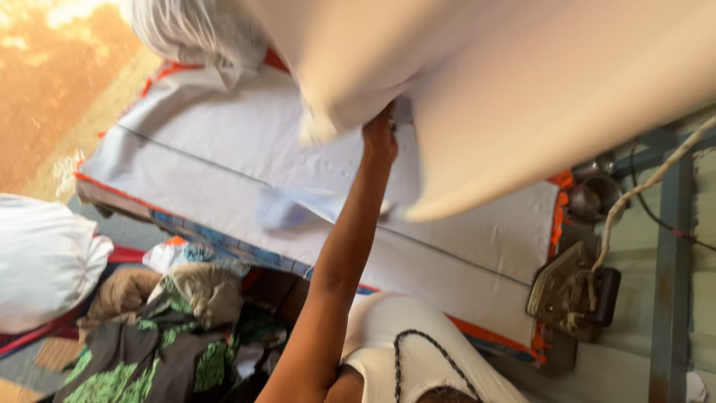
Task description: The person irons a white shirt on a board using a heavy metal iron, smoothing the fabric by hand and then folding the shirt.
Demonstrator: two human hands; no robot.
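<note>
White Cloth Lifted Over the Ironing Table

White cotton fills the upper half of the view — a large pale cloth (pixel 522 89), blurred with motion, hangs in the air above a padded ironing table (pixel 224 149) covered in a white sheet with orange trim along its edges. One bare arm reaches up from about six o'clock toward the centre, and its hand (pixel 380 138) meets the lower edge of the raised cloth; which hand it is I cannot tell for certain, though it looks like the left. The fingers are tucked into the fabric's folds, so whether they pinch or press flat cannot be told. No second hand shows.

At about four o'clock, a heavy old metal iron (pixel 570 291) rests on the table's end, a thick pale cord (pixel 634 194) running up from it toward two o'clock. At eight o'clock, below the table's near edge, lies a heap of clothes (pixel 164 328) — green-patterned, brown and grey — beside a stuffed white bundle (pixel 45 261) at nine o'clock.
</note>
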